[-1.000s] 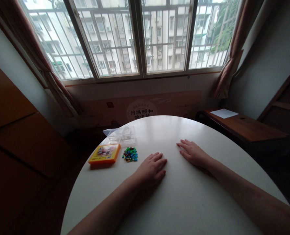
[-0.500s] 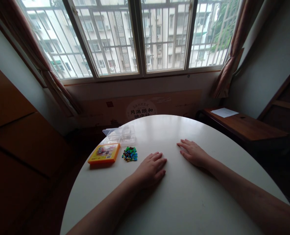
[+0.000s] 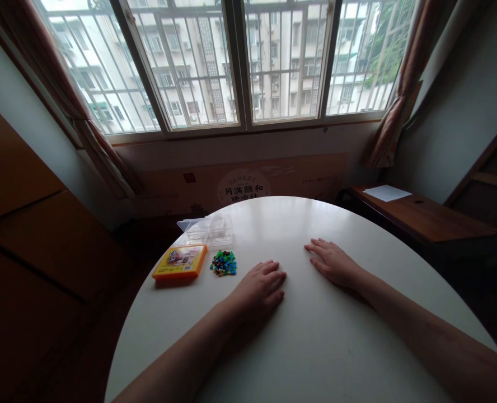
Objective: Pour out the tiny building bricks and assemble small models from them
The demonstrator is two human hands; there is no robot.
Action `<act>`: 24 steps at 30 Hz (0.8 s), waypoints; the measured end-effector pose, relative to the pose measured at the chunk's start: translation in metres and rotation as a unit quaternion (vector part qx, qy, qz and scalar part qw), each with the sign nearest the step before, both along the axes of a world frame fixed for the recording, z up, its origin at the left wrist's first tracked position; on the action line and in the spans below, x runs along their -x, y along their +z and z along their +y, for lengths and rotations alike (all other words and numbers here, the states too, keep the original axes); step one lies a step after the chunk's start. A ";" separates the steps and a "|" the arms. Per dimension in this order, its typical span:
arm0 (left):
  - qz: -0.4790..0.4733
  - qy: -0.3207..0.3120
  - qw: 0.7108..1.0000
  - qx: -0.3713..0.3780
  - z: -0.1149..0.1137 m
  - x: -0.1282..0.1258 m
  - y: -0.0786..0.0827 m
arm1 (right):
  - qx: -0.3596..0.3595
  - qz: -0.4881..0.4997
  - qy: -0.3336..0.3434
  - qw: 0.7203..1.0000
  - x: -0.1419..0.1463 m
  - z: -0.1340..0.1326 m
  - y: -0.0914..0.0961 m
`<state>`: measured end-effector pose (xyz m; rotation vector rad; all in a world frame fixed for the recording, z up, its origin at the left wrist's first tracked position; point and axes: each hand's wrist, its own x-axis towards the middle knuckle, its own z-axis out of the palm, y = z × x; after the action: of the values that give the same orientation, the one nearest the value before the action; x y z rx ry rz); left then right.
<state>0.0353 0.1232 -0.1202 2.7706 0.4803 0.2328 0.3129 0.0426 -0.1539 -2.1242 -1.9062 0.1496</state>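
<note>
My left hand (image 3: 260, 289) rests palm down on the round white table (image 3: 315, 358), fingers stretched out and holding nothing. Just left of it lies a small heap of green, blue, brown and yellow plastic pieces (image 3: 224, 263), too small to make out singly. My right hand (image 3: 332, 261) also lies flat on the tabletop, fingers spread, with bare table between it and the left. A yellow and orange box (image 3: 180, 263) with a printed lid is beside the heap, at the table's left edge. Behind both sits a clear plastic compartment box (image 3: 219, 230), its lid tilted up on the left.
A wooden desk (image 3: 433, 215) with white paper (image 3: 387, 193) on it stands beyond the table on the right. Ahead, under the barred window (image 3: 240, 67), is a printed cardboard panel (image 3: 299, 168). An orange-brown cabinet (image 3: 30, 240) is at the left.
Both hands stay where they were on the table. The whole view has shifted very slightly, and the pieces and boxes have not moved on the tabletop.
</note>
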 end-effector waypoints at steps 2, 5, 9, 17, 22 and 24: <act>0.002 0.001 1.000 0.003 0.000 0.000 -0.001 | 0.001 -0.001 0.000 1.000 0.000 0.000 0.000; -0.003 0.001 1.000 0.002 0.001 0.000 -0.002 | 0.003 -0.004 0.000 1.000 0.000 0.000 0.001; -0.006 -0.004 1.000 -0.001 0.001 0.000 -0.002 | 0.008 -0.008 0.000 1.000 0.001 0.000 0.002; -0.001 -0.003 1.000 -0.005 0.001 0.000 0.000 | 0.009 -0.009 0.001 1.000 0.000 0.000 0.003; -0.012 -0.011 1.000 -0.025 0.000 0.000 0.000 | 0.006 -0.008 0.000 1.000 0.001 0.000 0.003; -0.037 -0.019 0.999 -0.032 0.000 0.000 0.000 | 0.005 -0.009 0.003 1.000 0.001 0.000 0.003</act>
<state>0.0354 0.1230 -0.1198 2.8177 0.4090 0.3456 0.3120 0.0422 -0.1509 -2.1336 -1.9269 0.1416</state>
